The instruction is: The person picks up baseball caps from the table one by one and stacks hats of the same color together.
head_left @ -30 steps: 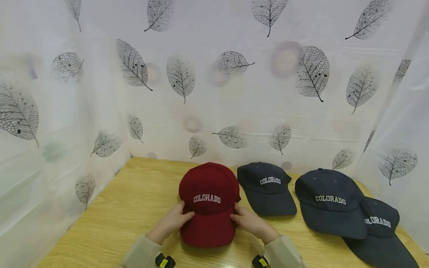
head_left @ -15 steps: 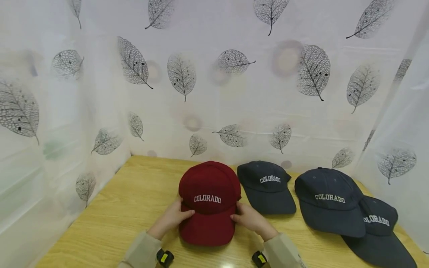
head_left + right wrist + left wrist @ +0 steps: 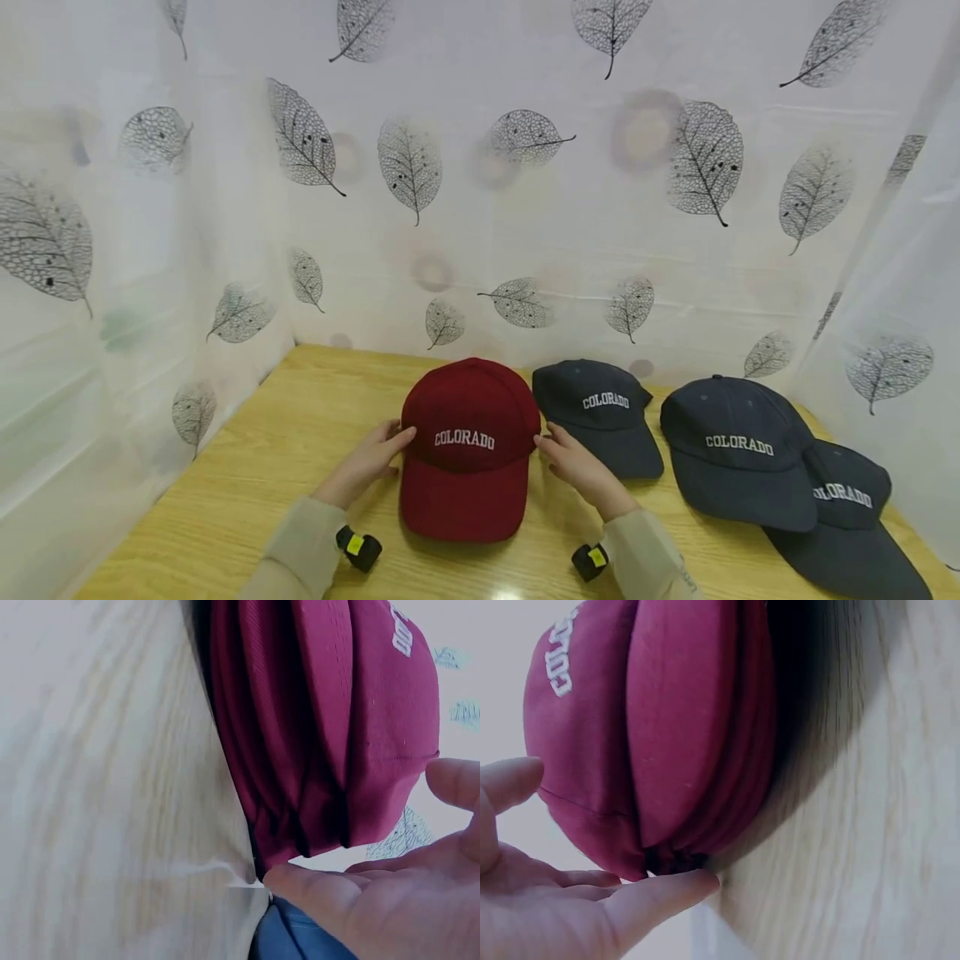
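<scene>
A stack of dark red baseball caps [image 3: 465,500] sits on the table in the head view, the top one lettered COLORADO in white. Both wrist views show several red brims nested under one another. My left hand [image 3: 367,462] is at the stack's left side, thumb near the crown and fingers extended; in the left wrist view a fingertip lies close to the stack's lower side edge. On the other side, my right hand [image 3: 588,473] has its thumb and straight fingers beside the crown. Neither hand curls round the caps.
Right of the stack lies a navy cap [image 3: 600,454] with the same lettering. Farther right, another navy cap [image 3: 738,483] overlaps a third navy cap [image 3: 847,550]. The wooden table [image 3: 247,475] is backed by a leaf-print curtain [image 3: 465,208].
Both hands have loosened from the brim's sides and moved outward and up toward the crown. The red stack stays in nearly the same place; the navy caps have not moved.
</scene>
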The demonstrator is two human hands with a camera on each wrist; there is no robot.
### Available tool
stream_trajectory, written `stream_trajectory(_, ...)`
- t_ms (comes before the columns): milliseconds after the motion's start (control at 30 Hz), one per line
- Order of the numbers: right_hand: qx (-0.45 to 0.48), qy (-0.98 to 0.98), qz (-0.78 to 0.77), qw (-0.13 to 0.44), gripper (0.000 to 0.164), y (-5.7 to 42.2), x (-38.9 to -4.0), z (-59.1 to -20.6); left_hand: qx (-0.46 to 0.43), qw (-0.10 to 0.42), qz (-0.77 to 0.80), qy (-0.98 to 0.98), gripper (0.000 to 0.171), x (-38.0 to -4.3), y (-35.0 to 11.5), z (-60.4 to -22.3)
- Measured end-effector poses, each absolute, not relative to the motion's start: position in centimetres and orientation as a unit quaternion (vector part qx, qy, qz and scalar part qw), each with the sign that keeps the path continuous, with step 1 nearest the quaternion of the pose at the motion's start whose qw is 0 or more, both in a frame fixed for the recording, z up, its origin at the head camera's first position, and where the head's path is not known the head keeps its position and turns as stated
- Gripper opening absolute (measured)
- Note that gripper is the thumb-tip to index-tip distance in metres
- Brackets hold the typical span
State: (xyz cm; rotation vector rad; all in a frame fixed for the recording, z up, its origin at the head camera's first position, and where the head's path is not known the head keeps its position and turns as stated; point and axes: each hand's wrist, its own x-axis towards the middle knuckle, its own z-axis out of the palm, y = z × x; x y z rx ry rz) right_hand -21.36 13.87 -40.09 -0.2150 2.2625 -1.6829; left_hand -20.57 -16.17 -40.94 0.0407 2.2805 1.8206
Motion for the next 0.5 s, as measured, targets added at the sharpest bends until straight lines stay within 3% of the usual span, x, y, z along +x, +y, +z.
stream_trajectory(133,-0.067,0.772,-0.609,0.168,0.067,13.9,-22.0,-40.3,0.019,0.117,0.646,0.754,0.079,-21.3,-16.1,-41.3)
stream_trajectory(500,-0.150,0.707,-0.646,0.246,0.067,14.0,-23.3,-41.0,0.045,0.129,0.646,0.751,0.072,-22.4,-16.1,-41.8)
